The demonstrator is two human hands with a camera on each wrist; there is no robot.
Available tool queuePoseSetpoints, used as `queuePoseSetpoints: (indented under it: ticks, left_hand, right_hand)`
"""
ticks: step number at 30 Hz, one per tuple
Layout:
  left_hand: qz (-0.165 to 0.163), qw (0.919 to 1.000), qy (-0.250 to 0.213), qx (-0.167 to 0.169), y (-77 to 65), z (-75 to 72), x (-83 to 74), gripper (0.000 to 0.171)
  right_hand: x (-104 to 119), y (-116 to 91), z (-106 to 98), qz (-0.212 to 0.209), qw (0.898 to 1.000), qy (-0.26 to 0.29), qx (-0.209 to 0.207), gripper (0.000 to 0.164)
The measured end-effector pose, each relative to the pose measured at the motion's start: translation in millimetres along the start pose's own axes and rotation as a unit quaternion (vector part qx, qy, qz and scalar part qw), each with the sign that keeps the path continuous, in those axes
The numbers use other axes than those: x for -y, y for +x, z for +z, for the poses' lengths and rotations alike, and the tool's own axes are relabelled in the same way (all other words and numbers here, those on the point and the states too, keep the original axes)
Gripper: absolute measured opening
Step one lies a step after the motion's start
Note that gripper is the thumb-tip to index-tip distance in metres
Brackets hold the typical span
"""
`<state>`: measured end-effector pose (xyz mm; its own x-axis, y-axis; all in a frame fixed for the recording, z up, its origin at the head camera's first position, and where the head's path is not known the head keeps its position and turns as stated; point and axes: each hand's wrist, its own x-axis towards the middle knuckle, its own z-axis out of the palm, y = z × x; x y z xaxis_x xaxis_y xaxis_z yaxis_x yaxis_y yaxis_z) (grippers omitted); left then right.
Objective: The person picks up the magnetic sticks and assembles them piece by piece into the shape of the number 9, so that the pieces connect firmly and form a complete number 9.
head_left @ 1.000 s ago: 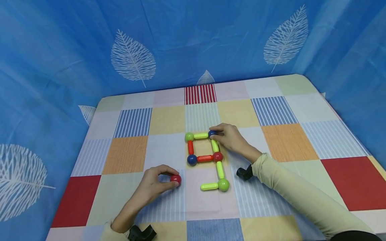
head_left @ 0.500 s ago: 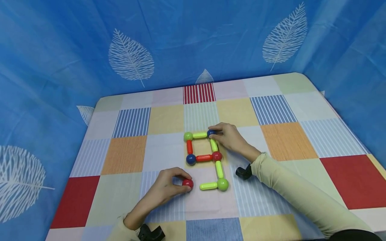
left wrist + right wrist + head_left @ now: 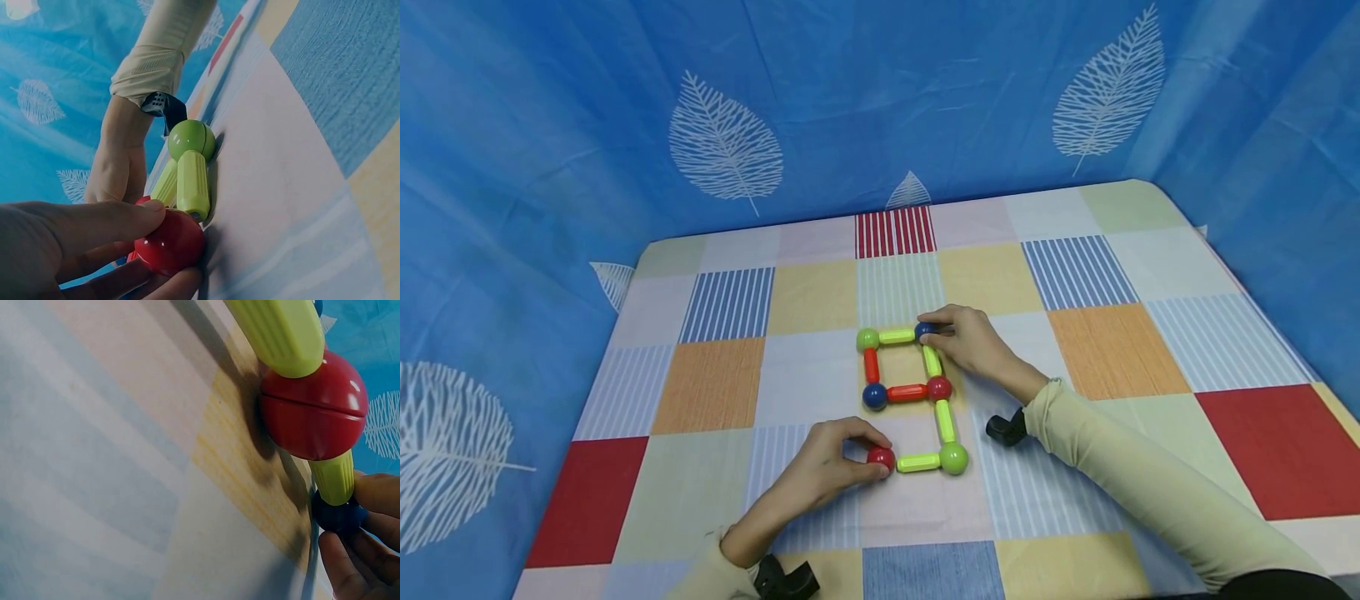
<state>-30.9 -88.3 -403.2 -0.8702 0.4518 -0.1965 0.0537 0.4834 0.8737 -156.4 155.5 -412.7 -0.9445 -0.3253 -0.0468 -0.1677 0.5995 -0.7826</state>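
Note:
My left hand (image 3: pixel 830 461) pinches a red ball (image 3: pixel 882 458) between thumb and fingers, right at the free end of a yellow-green rod (image 3: pixel 919 462). That rod joins a green ball (image 3: pixel 954 458) at the near corner of a ball-and-rod figure lying on the table. Farther back, my right hand (image 3: pixel 972 340) holds the dark blue ball (image 3: pixel 926 332) at the figure's far right corner. A second red ball (image 3: pixel 315 406) sits midway along the right side, between yellow-green rods. Another blue ball (image 3: pixel 875 396), a green ball (image 3: pixel 868 339) and red rods (image 3: pixel 907 393) complete a square.
A patchwork-patterned cloth (image 3: pixel 722 467) covers the table. Blue curtains (image 3: pixel 850 100) with white leaf prints hang behind it and at both sides. Black wrist devices (image 3: pixel 1007 428) are on both arms.
My left hand has carried the red ball rightward across the cloth to the end of the near yellow-green rod. The right hand stays on the blue ball.

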Motion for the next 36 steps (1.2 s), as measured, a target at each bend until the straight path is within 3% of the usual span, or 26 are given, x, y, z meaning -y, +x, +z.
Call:
queuePoseSetpoints:
  ticks: [11,17,19,21,26,29,32,36]
  left_hand:
    - [0.011,0.9999,-0.013,-0.003,-0.9,1.8,1.8,0.02]
    - [0.005,0.9997,-0.021,-0.006,-2.2,2.2,1.1,0.021]
    - [-0.001,0.9996,-0.027,-0.006,-3.1,1.8,0.8,0.021]
    - [-0.009,0.9994,-0.032,-0.007,-4.3,0.9,0.7,0.021]
    - [-0.022,0.9986,-0.046,-0.009,-5.6,-1.0,1.1,0.02]
    - [-0.027,0.9984,-0.049,-0.008,-5.4,-1.2,1.6,0.021]
    - [-0.029,0.9986,-0.043,-0.006,-5.1,-0.9,2.2,0.021]
    - [-0.027,0.9987,-0.042,-0.004,-5.2,-0.4,2.6,0.021]
  right_hand:
    - [-1,2,-1,-0.011,1.0,-0.007,-0.001,0.034]
    - [7,-9,-5,-0.067,0.996,-0.065,-0.003,0.044]
    - [15,-21,-6,-0.103,0.99,-0.097,0.01,0.045]
    - [24,-36,-4,-0.141,0.981,-0.121,0.049,0.042]
    - [38,-70,7,-0.236,0.943,-0.15,0.182,0.034]
    - [40,-81,15,-0.263,0.923,-0.167,0.226,0.03]
    - [38,-86,22,-0.263,0.916,-0.174,0.247,0.026]
    - [37,-87,26,-0.25,0.919,-0.172,0.251,0.022]
